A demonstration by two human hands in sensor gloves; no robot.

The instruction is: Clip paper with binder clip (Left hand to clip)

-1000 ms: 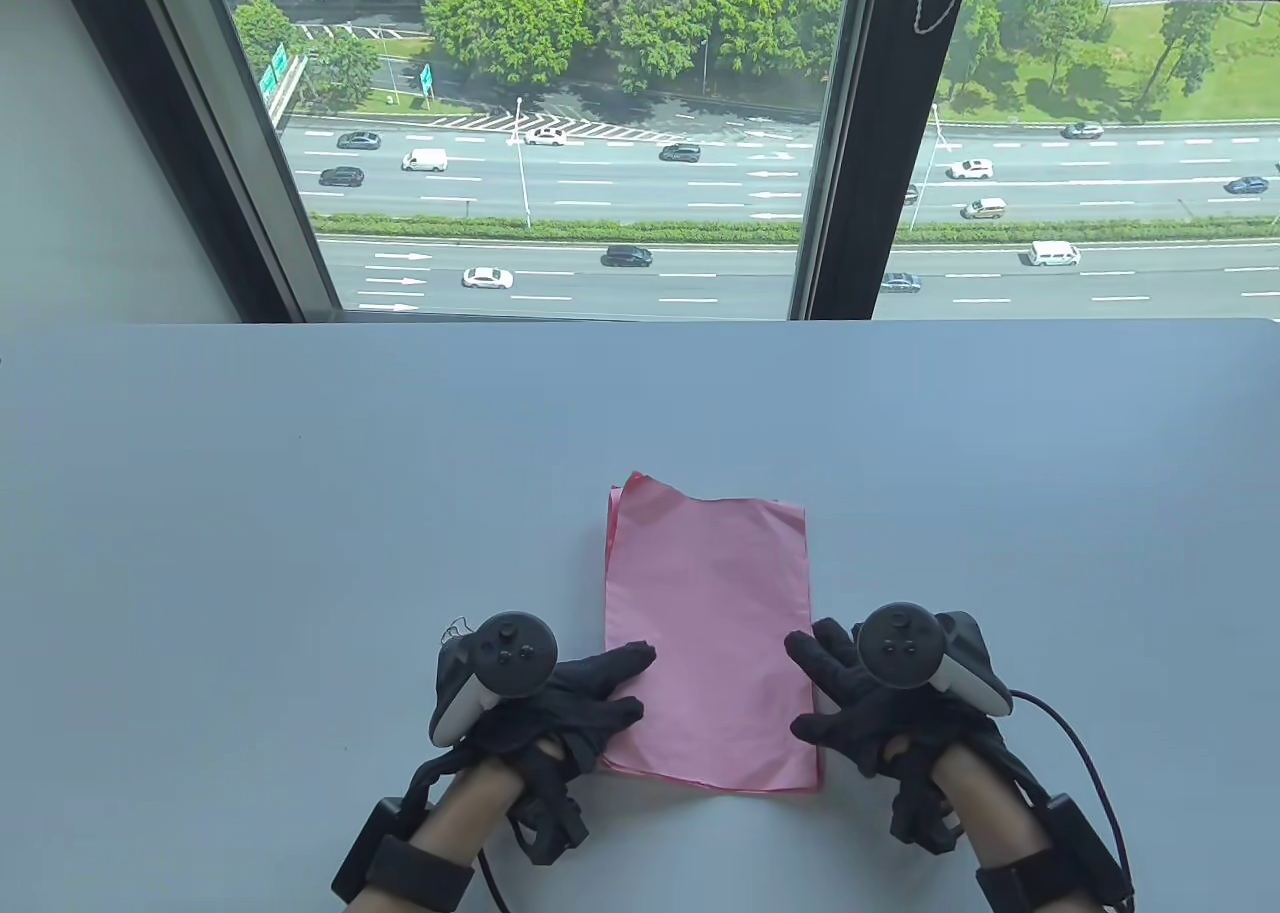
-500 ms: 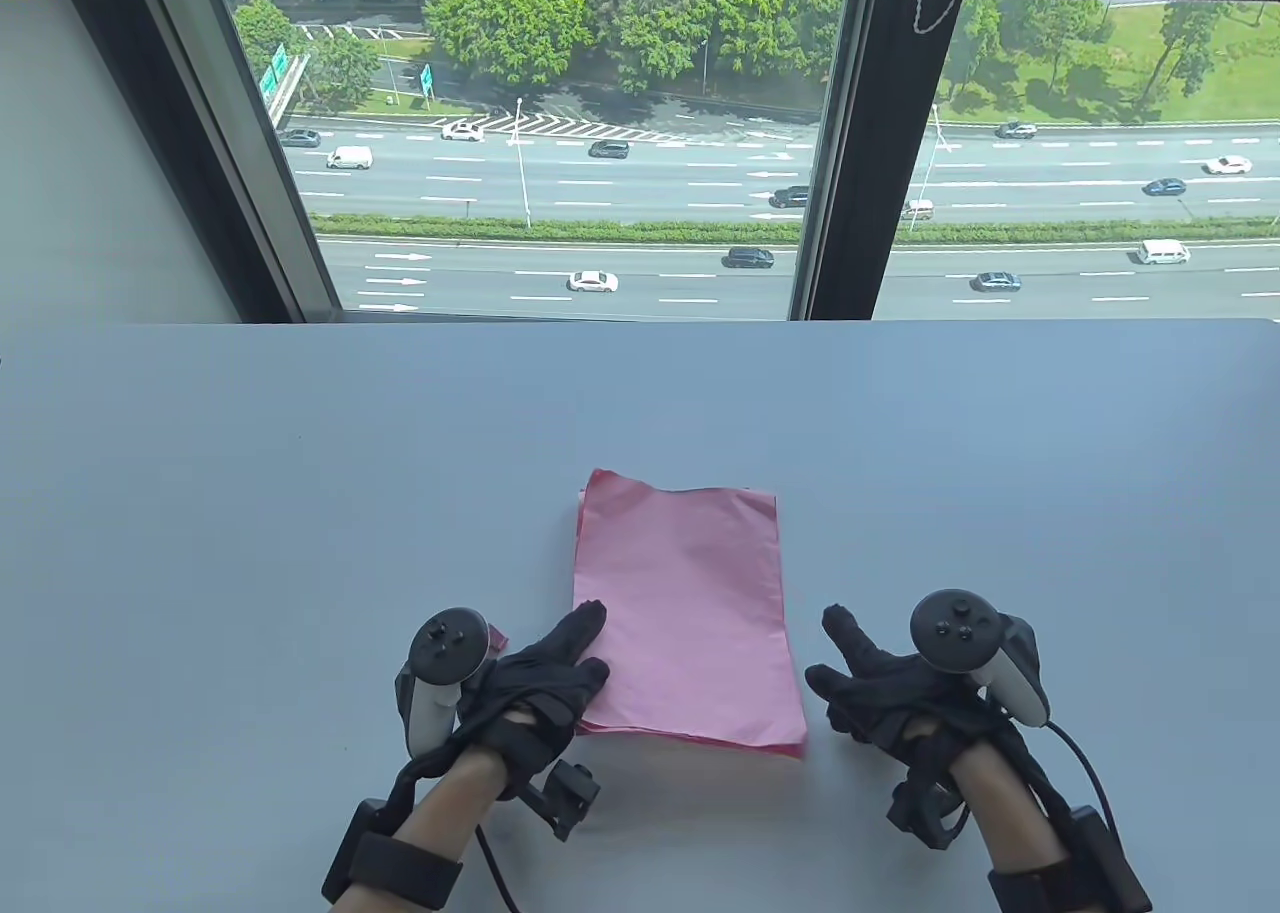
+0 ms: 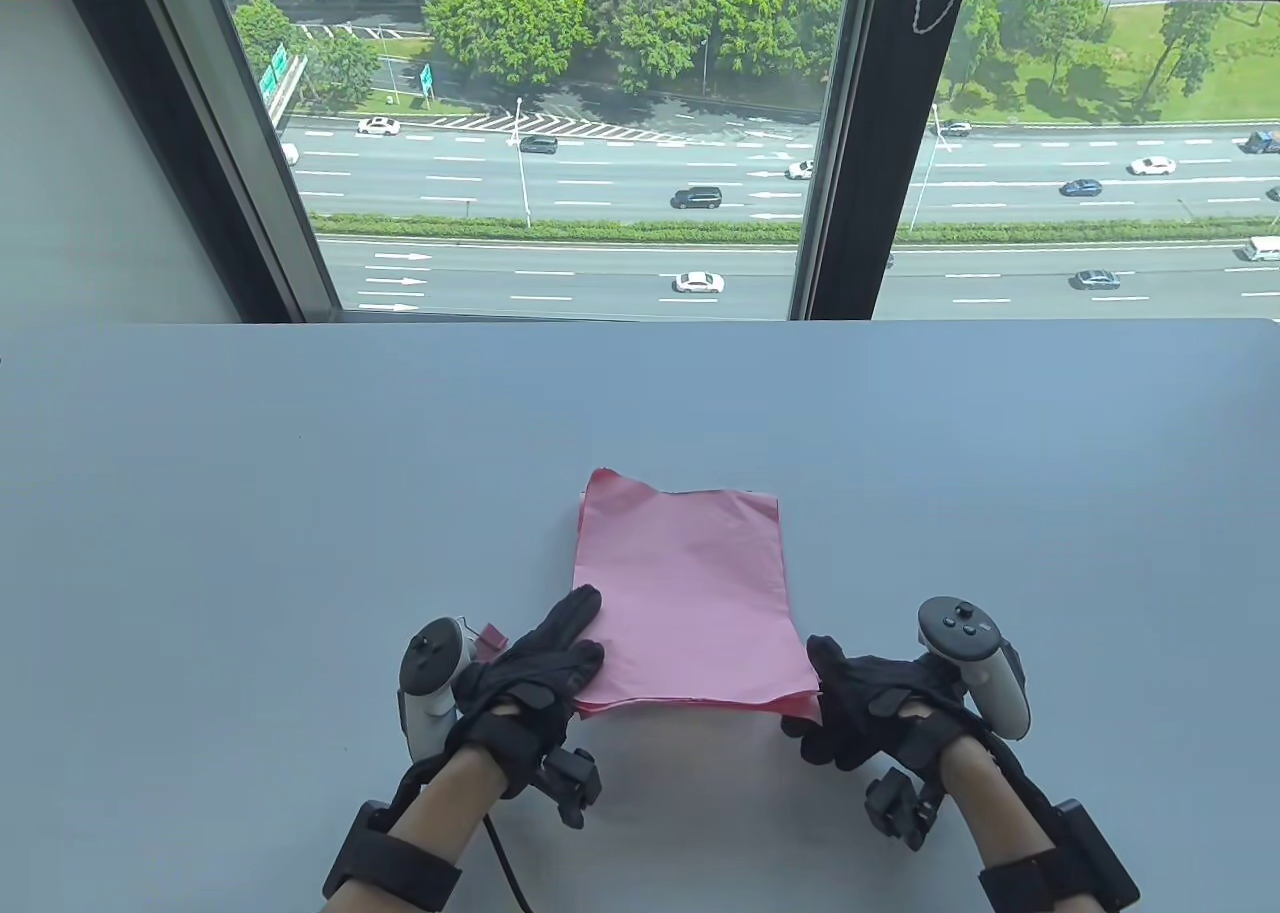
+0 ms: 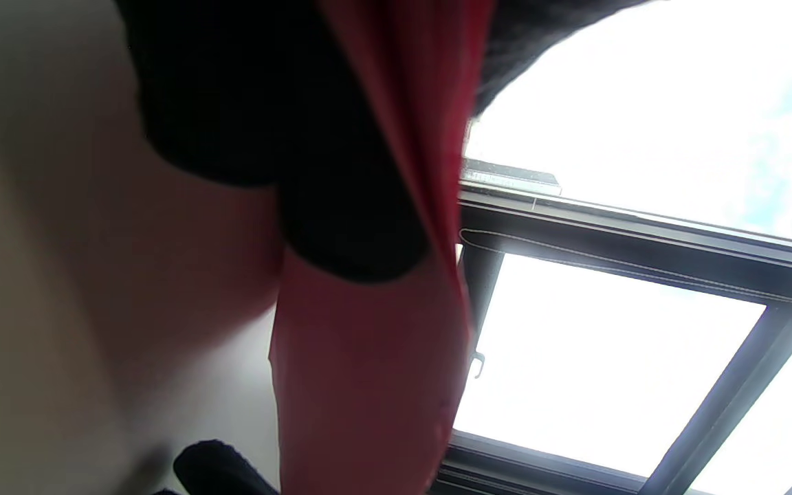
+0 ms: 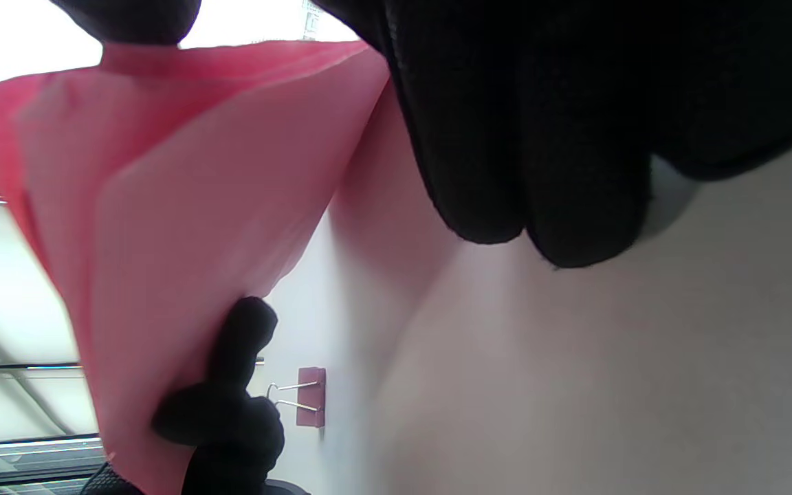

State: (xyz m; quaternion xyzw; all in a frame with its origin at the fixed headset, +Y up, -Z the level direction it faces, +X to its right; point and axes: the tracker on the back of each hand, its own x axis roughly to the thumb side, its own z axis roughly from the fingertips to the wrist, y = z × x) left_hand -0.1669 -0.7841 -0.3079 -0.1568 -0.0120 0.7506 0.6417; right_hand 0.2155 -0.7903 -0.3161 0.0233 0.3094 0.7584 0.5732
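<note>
A stack of pink paper (image 3: 685, 593) lies near the table's front, its near end lifted off the surface. My left hand (image 3: 545, 668) grips the stack's near left corner, fingers over and under the sheets (image 4: 368, 357). My right hand (image 3: 860, 693) grips the near right corner, fingers under the paper (image 5: 183, 227). A small pink binder clip (image 3: 492, 638) with wire handles lies on the table just left of my left hand. It also shows in the right wrist view (image 5: 306, 397), beyond the left hand's fingers (image 5: 231, 405).
The grey table (image 3: 300, 513) runs back to a large window (image 3: 560, 133) over a road. The window frame shows in the left wrist view (image 4: 643, 254).
The stack slid left, then both hands closed on its near corners and lifted that end. The right hand came in from apart to the right corner. The clip came into view beside the left hand.
</note>
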